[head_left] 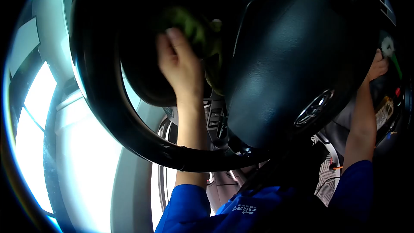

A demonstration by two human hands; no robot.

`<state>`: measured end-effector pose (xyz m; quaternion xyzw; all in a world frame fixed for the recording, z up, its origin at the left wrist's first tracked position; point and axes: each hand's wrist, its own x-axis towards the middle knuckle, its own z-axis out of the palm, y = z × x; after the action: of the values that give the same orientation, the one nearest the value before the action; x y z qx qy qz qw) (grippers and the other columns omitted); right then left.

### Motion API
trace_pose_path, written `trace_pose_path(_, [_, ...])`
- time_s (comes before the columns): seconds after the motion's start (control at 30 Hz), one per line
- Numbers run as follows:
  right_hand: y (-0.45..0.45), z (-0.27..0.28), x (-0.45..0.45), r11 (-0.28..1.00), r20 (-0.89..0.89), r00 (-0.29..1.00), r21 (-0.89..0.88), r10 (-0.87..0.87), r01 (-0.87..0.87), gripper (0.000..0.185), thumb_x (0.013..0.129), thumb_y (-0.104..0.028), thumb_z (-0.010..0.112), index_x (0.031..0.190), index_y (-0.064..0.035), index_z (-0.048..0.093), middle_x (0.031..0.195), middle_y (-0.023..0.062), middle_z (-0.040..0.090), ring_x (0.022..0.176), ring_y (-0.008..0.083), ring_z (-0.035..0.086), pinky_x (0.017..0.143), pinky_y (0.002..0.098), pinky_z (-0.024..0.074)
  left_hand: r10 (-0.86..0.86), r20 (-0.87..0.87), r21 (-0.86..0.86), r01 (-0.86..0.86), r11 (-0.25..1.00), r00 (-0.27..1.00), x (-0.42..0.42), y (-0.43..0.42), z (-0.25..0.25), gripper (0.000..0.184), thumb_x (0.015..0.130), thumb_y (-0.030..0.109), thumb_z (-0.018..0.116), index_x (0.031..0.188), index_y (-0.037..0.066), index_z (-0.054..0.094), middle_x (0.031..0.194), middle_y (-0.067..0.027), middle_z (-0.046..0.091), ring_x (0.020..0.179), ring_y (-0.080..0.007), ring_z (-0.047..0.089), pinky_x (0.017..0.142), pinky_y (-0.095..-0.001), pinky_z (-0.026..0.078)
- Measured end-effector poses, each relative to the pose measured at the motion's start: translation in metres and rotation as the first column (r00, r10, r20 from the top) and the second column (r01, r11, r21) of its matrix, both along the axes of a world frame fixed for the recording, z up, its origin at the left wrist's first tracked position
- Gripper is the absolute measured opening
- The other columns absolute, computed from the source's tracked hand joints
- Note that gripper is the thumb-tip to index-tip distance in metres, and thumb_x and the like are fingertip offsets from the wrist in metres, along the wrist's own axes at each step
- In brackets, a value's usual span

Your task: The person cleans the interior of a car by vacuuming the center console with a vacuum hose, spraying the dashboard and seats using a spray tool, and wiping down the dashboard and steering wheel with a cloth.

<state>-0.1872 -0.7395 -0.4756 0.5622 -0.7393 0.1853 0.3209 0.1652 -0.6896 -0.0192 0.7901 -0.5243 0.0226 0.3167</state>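
My left hand (pixel 179 62) reaches through the opening of the black steering wheel (pixel 101 103), the forearm passing behind the rim. Its fingers are bent against a dark green cloth (pixel 187 23), which is blurred and partly lost in shadow. My right hand (pixel 378 67) is beyond the wheel's right side with its fingers curled; what they hold, if anything, is hidden. Close to it on the right is a brush with a white round head (pixel 387 46) and a green handle (pixel 396 67).
The wide dark wheel hub (pixel 276 69) with a silver emblem (pixel 315 108) lies between my arms. Door switches (pixel 215 114) show below my left hand. A pale car door and bright windows (pixel 41 90) are at left. A patterned floor mat (pixel 327 172) lies lower right.
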Motion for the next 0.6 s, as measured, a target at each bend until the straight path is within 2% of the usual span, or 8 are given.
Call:
trace_pose_path(0.07, [-0.001,0.019,0.007,1.0,0.005,1.0,-0.013,0.014,-0.014,0.022,0.086,-0.035,0.062,0.083,-0.0162,0.051,0.102,0.0103,0.053,0.094,0.0297,0.057,0.078,0.0428,0.0515,-0.024,0.084,0.041,0.02,0.999,0.996,0.003,0.022,-0.007,0.045,0.1,0.031,0.046,0.126,-0.006,0.045,0.098,-0.0115,0.059,0.091,-0.0172,0.053,0.086,-0.0285,0.042])
trace_pose_path(0.13, [-0.003,0.021,0.008,0.999,0.005,1.0,-0.051,0.008,-0.008,0.021,0.086,-0.032,0.064,0.082,-0.0154,0.051,0.101,0.0104,0.053,0.093,0.0295,0.057,0.077,0.0417,0.0516,0.187,-0.115,0.07,-0.18,0.981,0.976,0.006,0.065,-0.008,0.051,0.1,0.028,0.045,0.136,-0.007,0.036,0.12,-0.0161,0.055,0.099,-0.0199,0.054,0.091,-0.0291,0.04])
trace_pose_path(0.2, [-0.005,0.025,0.011,0.997,0.007,1.0,-0.077,0.001,0.0,0.021,0.086,-0.029,0.065,0.081,-0.0148,0.05,0.1,0.0105,0.053,0.092,0.0294,0.057,0.077,0.0408,0.0516,0.201,0.024,-0.021,-0.201,0.979,0.979,0.007,0.108,-0.022,0.053,0.1,0.024,0.043,0.141,-0.006,0.028,0.136,-0.0179,0.044,0.111,-0.0215,0.051,0.097,-0.0302,0.037])
trace_pose_path(0.23, [-0.004,0.028,0.011,0.997,0.004,1.0,-0.078,0.01,-0.009,0.02,0.086,-0.028,0.065,0.082,-0.0151,0.05,0.1,0.0105,0.053,0.091,0.0292,0.057,0.077,0.0415,0.0516,0.169,-0.07,0.0,-0.17,0.986,0.983,-0.012,0.116,-0.016,0.057,0.101,0.029,0.041,0.145,-0.004,0.023,0.144,-0.0201,0.036,0.132,-0.0238,0.036,0.109,-0.0337,0.027])
trace_pose_path(0.37, [-0.01,0.029,0.009,0.993,0.025,0.998,-0.101,0.059,-0.056,0.017,0.085,-0.03,0.064,0.083,-0.0161,0.054,0.099,0.0112,0.053,0.086,0.0293,0.057,0.075,0.0433,0.0511,0.146,-0.246,-0.281,-0.214,0.935,0.958,-0.031,0.167,-0.026,0.058,0.102,0.023,0.033,0.149,0.003,0.004,0.15,-0.0236,0.024,0.139,-0.0302,0.028,0.114,-0.0393,0.023])
trace_pose_path(0.47, [-0.012,0.019,0.014,0.998,0.107,0.992,0.009,0.067,-0.068,0.02,0.086,-0.034,0.061,0.093,-0.016,0.059,0.1,0.0142,0.056,0.088,0.0303,0.058,0.075,0.0437,0.0506,0.365,0.314,0.074,-0.407,0.911,0.876,0.015,0.271,-0.024,0.061,0.099,0.021,0.043,0.147,0.0,0.012,0.149,-0.0217,0.026,0.136,-0.0291,0.03,0.113,-0.0388,0.022])
trace_pose_path(0.53, [-0.008,0.012,-0.011,0.992,0.182,0.983,0.128,-0.014,-0.009,0.025,0.087,-0.037,0.059,0.099,-0.0161,0.062,0.102,0.016,0.058,0.09,0.031,0.058,0.074,0.0436,0.0505,0.295,0.163,0.068,-0.309,0.949,0.942,0.046,0.293,-0.016,0.061,0.098,0.023,0.046,0.146,-0.002,0.018,0.149,-0.022,0.025,0.137,-0.0298,0.029,0.113,-0.0399,0.021])
trace_pose_path(0.6, [-0.013,0.018,-0.021,0.97,0.351,0.935,0.201,0.058,-0.136,0.036,0.087,-0.044,0.055,0.113,-0.0188,0.062,0.105,0.0175,0.061,0.098,0.0333,0.058,0.083,0.0448,0.0473,0.216,0.281,0.205,-0.279,0.938,0.935,0.064,0.27,-0.004,0.06,0.098,0.026,0.045,0.145,-0.003,0.022,0.149,-0.0237,0.025,0.138,-0.0322,0.026,0.113,-0.041,0.019])
